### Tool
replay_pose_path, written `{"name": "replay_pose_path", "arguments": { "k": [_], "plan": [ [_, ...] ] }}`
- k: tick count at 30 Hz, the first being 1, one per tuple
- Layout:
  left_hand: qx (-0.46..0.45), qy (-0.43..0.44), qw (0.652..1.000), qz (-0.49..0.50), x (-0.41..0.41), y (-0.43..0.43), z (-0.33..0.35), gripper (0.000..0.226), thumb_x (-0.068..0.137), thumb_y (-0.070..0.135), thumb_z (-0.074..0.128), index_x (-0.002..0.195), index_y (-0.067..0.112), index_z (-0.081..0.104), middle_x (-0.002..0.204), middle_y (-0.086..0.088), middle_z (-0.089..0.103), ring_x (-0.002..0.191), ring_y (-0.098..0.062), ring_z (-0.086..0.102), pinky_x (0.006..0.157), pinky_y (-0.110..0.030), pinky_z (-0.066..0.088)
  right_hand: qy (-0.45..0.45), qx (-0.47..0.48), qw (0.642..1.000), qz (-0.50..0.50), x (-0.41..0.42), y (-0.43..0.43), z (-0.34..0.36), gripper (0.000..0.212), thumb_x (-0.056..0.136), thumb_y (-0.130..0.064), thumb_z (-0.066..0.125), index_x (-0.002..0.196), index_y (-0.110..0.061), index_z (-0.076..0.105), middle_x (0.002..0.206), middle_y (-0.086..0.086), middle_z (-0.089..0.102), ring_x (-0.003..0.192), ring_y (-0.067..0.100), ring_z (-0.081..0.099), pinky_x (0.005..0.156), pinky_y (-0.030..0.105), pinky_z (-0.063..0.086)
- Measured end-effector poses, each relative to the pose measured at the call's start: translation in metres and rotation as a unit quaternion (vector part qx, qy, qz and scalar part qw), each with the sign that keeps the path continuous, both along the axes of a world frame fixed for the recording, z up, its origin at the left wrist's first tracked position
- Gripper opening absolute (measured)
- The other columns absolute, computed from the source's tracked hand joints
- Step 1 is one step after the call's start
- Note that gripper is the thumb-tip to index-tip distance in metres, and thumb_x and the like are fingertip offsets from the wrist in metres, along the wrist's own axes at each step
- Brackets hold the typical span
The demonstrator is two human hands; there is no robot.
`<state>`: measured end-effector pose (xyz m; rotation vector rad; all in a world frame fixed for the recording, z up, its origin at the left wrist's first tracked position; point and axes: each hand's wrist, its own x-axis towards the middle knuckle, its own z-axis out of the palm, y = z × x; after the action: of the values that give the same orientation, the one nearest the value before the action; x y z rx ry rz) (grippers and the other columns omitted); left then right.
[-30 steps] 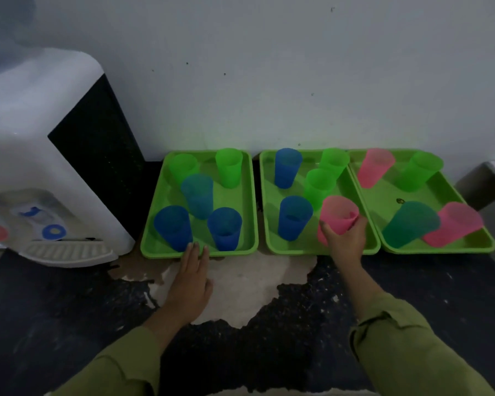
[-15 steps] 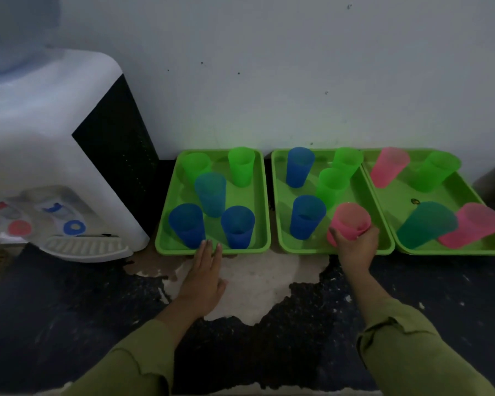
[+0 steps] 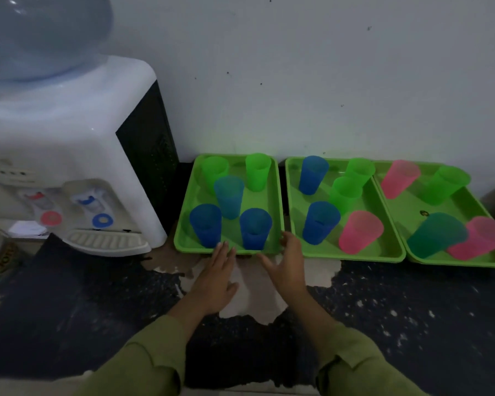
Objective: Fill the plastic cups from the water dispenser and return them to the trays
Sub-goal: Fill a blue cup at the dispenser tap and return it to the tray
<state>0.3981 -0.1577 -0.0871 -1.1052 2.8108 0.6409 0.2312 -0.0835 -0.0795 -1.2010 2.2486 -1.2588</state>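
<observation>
Both my hands, left hand and right hand, hover empty with fingers spread at the front edge of the centre tray, so next I'd grab a blue cup for the dispenser at left.

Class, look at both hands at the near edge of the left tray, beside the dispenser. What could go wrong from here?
1. The left tray holds five cups packed close; if either the left hand or right hand nudges it, they may topple, like the near blue cup.
2. On the right tray, the teal cup and pink cup touch, so lifting one may tip the other.
</observation>
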Motion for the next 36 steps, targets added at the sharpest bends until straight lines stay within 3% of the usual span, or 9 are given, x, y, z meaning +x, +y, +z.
{"name": "replay_pose_path", "arguments": {
  "k": [5, 11, 16, 21, 25, 28, 31, 34, 36],
  "plan": [
    [0.03, -0.017, 0.999, -0.024, 0.015, -0.004, 0.01, 0.076, 0.096, 0.032, 0.044, 0.149, 0.012, -0.007, 0.15, 0.003, -0.028, 0.132, -0.012, -0.032, 0.117, -0.03, -0.002, -0.046, 0.024, 0.999, 0.014, 0.004, -0.044, 0.015, 0.098, 0.069, -0.029, 0.082, 0.144, -0.005, 0.024, 0.143, 0.012, 0.034, 0.134, 0.025, 0.035, 0.111, 0.035, 0.032],
    [0.132, 0.063, 0.989, 0.008, 0.035, -0.007, 0.022, 0.072, 0.096, 0.022, 0.047, 0.15, 0.014, 0.0, 0.151, 0.01, -0.016, 0.14, -0.007, -0.017, 0.118, -0.026, 0.006, -0.06, 0.038, 0.997, 0.0, 0.002, -0.068, 0.024, 0.091, 0.069, -0.026, 0.083, 0.141, -0.004, 0.031, 0.138, 0.012, 0.043, 0.127, 0.026, 0.044, 0.104, 0.036, 0.04],
    [0.138, 0.174, 0.973, 0.058, 0.057, -0.014, 0.024, 0.064, 0.092, 0.023, 0.055, 0.147, 0.018, 0.023, 0.155, 0.004, 0.021, 0.142, -0.007, 0.016, 0.116, -0.032, 0.023, -0.065, 0.003, 0.997, -0.029, 0.015, -0.069, 0.038, 0.09, 0.067, -0.026, 0.084, 0.139, -0.004, 0.034, 0.134, 0.012, 0.046, 0.122, 0.026, 0.048, 0.099, 0.033, 0.043],
    [0.117, 0.288, 0.943, 0.122, 0.072, -0.024, 0.037, 0.059, 0.086, 0.024, 0.065, 0.139, 0.024, 0.038, 0.141, 0.009, 0.043, 0.129, -0.004, 0.04, 0.104, -0.021, 0.035, -0.023, -0.062, 0.997, -0.027, 0.047, -0.062, 0.062, 0.086, 0.065, -0.036, 0.084, 0.133, -0.007, 0.041, 0.126, 0.008, 0.052, 0.115, 0.021, 0.052, 0.092, 0.025, 0.044],
    [0.153, 0.337, 0.919, 0.14, 0.089, -0.036, 0.048, 0.069, 0.073, 0.046, 0.069, 0.134, 0.034, 0.039, 0.134, 0.014, 0.047, 0.123, -0.005, 0.048, 0.096, -0.038, 0.049, -0.001, -0.079, 0.997, 0.012, 0.089, -0.055, 0.072, 0.082, 0.063, -0.049, 0.081, 0.128, -0.011, 0.047, 0.12, 0.004, 0.055, 0.11, 0.018, 0.054, 0.091, 0.038, 0.05],
    [0.193, 0.331, 0.915, 0.127, 0.113, -0.048, 0.048, 0.079, 0.065, 0.057, 0.075, 0.132, 0.035, 0.039, 0.134, 0.011, 0.05, 0.118, -0.01, 0.055, 0.092, -0.04, 0.052, -0.005, -0.068, 0.997, 0.03, 0.131, -0.053, 0.075, 0.08, 0.065, -0.048, 0.08, 0.129, -0.014, 0.046, 0.123, 0.001, 0.056, 0.112, 0.015, 0.054, 0.092, 0.034, 0.05],
    [0.208, 0.337, 0.913, 0.097, 0.14, -0.056, 0.053, 0.07, 0.067, 0.029, 0.083, 0.124, 0.035, 0.043, 0.124, 0.01, 0.057, 0.11, -0.004, 0.059, 0.086, -0.027, 0.054, -0.004, -0.058, 0.997, 0.049, 0.171, -0.059, 0.076, 0.08, 0.065, -0.046, 0.081, 0.129, -0.013, 0.046, 0.124, 0.0, 0.055, 0.111, 0.011, 0.053, 0.092, 0.025, 0.048],
    [0.197, 0.356, 0.909, 0.089, 0.172, -0.071, 0.059, 0.065, 0.069, 0.008, 0.078, 0.116, 0.037, 0.042, 0.112, 0.019, 0.056, 0.1, 0.012, 0.057, 0.079, -0.007, 0.046, -0.022, -0.062, 0.996, 0.057, 0.211, -0.074, 0.077, 0.081, 0.063, -0.042, 0.083, 0.128, -0.011, 0.047, 0.119, -0.006, 0.052, 0.109, 0.005, 0.049, 0.084, 0.0, 0.036],
    [0.184, 0.361, 0.91, 0.091, 0.192, -0.082, 0.06, 0.065, 0.071, 0.004, 0.076, 0.118, 0.032, 0.041, 0.112, 0.022, 0.053, 0.096, 0.016, 0.054, 0.077, -0.002, 0.042, -0.034, -0.061, 0.996, 0.061, 0.232, -0.085, 0.076, 0.082, 0.063, -0.044, 0.082, 0.13, -0.013, 0.045, 0.121, -0.008, 0.05, 0.111, 0.004, 0.047, 0.084, 0.0, 0.035]
  ]
}}
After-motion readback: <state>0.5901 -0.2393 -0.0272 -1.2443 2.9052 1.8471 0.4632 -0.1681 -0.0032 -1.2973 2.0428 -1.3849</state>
